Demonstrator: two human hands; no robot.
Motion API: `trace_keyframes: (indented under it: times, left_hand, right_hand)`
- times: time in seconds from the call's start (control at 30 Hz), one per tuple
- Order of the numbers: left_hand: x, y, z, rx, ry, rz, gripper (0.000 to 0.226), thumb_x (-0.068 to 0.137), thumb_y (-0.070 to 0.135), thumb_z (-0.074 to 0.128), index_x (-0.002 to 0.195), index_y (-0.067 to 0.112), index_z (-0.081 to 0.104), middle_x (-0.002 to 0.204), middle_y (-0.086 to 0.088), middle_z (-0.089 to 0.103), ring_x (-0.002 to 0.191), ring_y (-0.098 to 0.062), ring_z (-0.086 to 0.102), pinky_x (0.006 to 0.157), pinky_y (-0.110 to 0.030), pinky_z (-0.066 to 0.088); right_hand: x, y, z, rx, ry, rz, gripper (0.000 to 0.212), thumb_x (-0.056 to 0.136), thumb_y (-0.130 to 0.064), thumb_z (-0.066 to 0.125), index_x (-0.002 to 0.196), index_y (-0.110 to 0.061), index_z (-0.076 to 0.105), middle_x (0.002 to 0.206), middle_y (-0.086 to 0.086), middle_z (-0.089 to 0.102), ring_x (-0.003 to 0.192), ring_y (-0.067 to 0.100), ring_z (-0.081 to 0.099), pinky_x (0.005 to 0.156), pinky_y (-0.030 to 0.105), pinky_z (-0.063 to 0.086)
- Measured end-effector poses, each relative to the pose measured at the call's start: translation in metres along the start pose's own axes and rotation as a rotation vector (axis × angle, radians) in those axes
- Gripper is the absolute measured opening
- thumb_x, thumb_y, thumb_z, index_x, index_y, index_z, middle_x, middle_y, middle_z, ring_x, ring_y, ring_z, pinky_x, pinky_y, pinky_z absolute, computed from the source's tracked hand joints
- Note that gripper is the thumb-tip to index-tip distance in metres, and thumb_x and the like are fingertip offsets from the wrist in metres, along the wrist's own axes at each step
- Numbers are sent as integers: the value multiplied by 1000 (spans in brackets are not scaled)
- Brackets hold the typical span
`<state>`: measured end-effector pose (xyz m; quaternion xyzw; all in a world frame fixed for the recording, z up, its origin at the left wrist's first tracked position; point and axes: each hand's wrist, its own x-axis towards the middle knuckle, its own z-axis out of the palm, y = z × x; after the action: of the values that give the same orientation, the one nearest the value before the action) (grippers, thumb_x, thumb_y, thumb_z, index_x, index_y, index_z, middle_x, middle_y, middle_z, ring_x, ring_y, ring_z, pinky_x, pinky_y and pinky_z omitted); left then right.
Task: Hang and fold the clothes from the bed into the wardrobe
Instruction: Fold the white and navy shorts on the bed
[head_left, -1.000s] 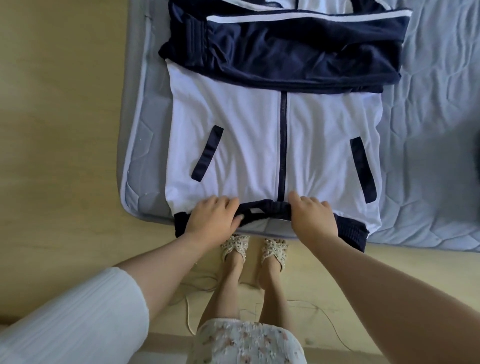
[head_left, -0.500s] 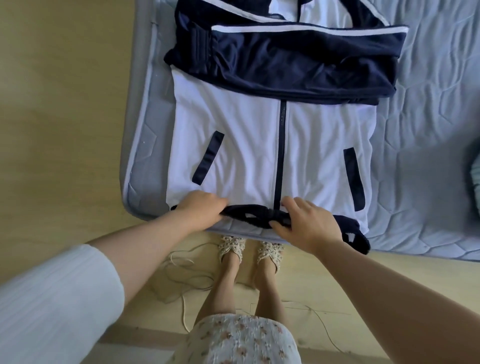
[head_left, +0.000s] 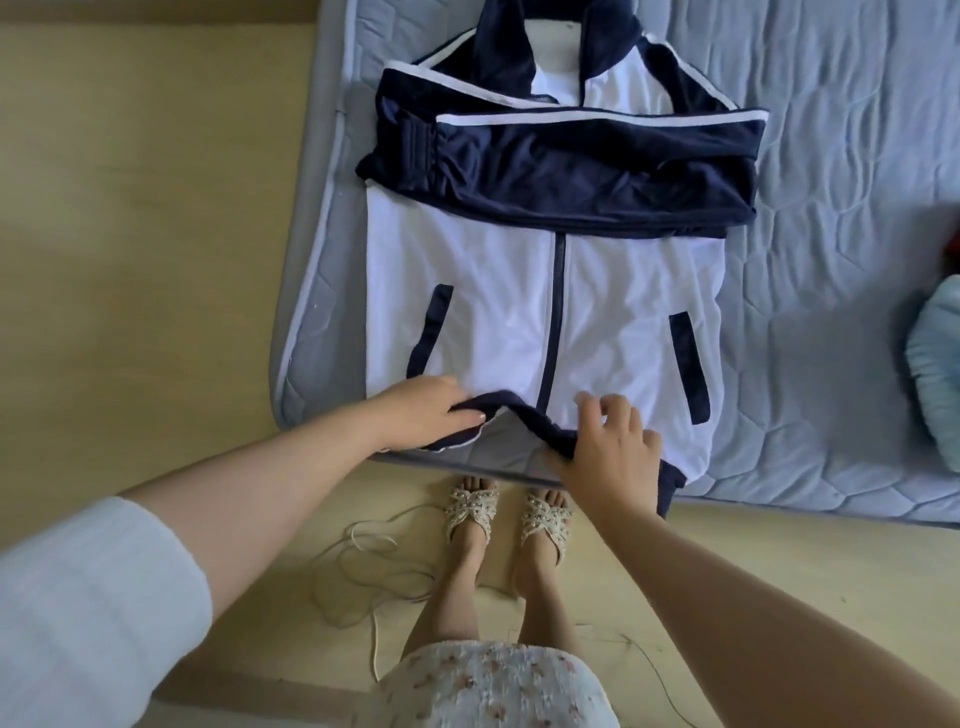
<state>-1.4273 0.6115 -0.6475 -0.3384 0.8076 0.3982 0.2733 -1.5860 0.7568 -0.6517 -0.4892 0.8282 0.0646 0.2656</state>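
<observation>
The quilted grey-blue bed (head_left: 831, 208) bore the white and navy jacket (head_left: 493, 322), which lay flat and front-up at its near corner, navy sleeves (head_left: 571, 171) folded across the chest. The left hand (head_left: 415, 415) gripped the navy hem (head_left: 511, 410) left of the zip, fingers curled over it. The right hand (head_left: 608, 447) pinched it right of the zip, and the hem was raised between them. A pale cord (head_left: 363, 571) lay looped on the floor.

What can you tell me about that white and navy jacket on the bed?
The jacket lies front up on the quilted mattress, near its corner. Smooth-looking white body, navy zip line, two slanted navy pocket trims, navy collar and hem. Navy sleeves are folded across the chest. The left hand and right hand grip the hem, its middle raised.
</observation>
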Motion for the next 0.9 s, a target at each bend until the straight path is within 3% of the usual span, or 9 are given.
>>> trace_keyframes:
  times: [0.07, 0.17, 0.3, 0.4, 0.53, 0.67, 0.77, 0.9]
  left_hand:
    - [0, 0, -1, -53, 86, -12, 32, 93, 38, 50, 64, 27, 40, 67, 8, 47, 70, -17, 48, 51, -26, 27]
    - [-1, -5, -7, 0, 148, 8, 30, 83, 49, 59, 82, 34, 33, 82, 6, 58, 70, -18, 54, 49, -22, 29]
    - [5, -8, -10, 361, 31, 108, 57, 66, 56, 71, 103, 31, 35, 94, 6, 61, 71, -19, 51, 48, -21, 24]
    - [5, -10, -6, 522, -15, 142, 52, 73, 41, 68, 113, 26, 40, 93, 6, 61, 69, -18, 46, 47, -28, 21]
    - [1, -10, -8, 542, 36, 86, 28, 83, 42, 60, 89, 22, 42, 88, 1, 61, 76, -24, 53, 55, -30, 27]
    - [-2, -5, -16, 495, 17, 47, 35, 84, 45, 58, 72, 23, 34, 68, 5, 49, 67, -22, 47, 50, -30, 24]
    - [-5, 1, -25, 430, 21, 44, 41, 84, 45, 60, 63, 24, 31, 59, 7, 41, 55, -14, 40, 46, -27, 22]
    - [-23, 10, -31, 244, -7, -27, 36, 87, 45, 56, 60, 27, 39, 57, 9, 47, 57, -9, 46, 48, -26, 29]
  right_hand:
    - [0, -4, 0, 103, 23, 109, 31, 87, -27, 55, 113, -13, 44, 107, 6, 48, 101, 30, 47, 75, 37, 30]
    - [4, 3, 1, 131, 29, 52, 3, 90, -16, 47, 91, -13, 45, 91, 5, 52, 88, 28, 48, 69, 33, 25]
    - [16, 13, -1, 172, -10, 4, 6, 91, -11, 46, 89, -7, 50, 86, 10, 56, 73, 27, 42, 59, 32, 26]
    - [17, 14, -3, 44, -99, -129, 6, 90, -3, 45, 91, -8, 47, 87, 8, 57, 71, 24, 39, 59, 31, 23]
    - [14, 15, -12, -68, -173, -293, 24, 83, 7, 44, 96, -12, 45, 89, 7, 58, 72, 22, 36, 65, 27, 21]
    - [13, 13, -23, -110, -124, -298, 27, 81, 7, 43, 98, -14, 42, 80, 1, 50, 72, 23, 35, 69, 28, 23]
    - [10, 7, -30, -91, -80, -209, 24, 83, 8, 38, 89, -14, 29, 65, -3, 29, 65, 25, 34, 60, 29, 24]
    - [3, 1, -42, -12, -53, -148, 21, 83, 7, 35, 87, -11, 25, 58, 0, 34, 45, 20, 31, 43, 30, 17]
